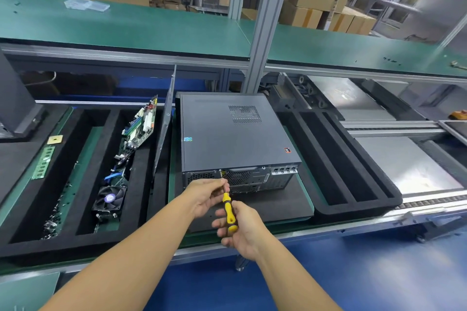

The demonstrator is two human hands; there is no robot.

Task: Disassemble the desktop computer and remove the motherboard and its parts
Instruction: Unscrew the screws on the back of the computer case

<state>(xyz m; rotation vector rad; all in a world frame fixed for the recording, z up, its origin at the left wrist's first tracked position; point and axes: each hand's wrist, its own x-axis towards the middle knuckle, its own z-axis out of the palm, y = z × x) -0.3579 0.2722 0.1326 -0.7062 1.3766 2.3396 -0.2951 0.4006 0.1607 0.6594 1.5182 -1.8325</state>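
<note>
A dark grey desktop computer case [232, 134] lies flat on a black mat, its rear panel facing me. A yellow and black screwdriver [228, 212] points up at the top edge of that rear panel, its tip near a screw. My right hand [242, 230] grips the screwdriver's handle. My left hand [209, 195] pinches the metal shaft just above the handle. In the black foam tray to the left stand a removed motherboard [140, 126], a cooler fan [110, 199] and a green memory stick [43, 163].
A grey side panel [165, 121] leans upright between the foam tray [83, 240] and the case. An empty black foam tray [336, 159] lies to the right, beside metal conveyor plates. A green shelf [151, 30] and an aluminium post [265, 25] stand behind the case.
</note>
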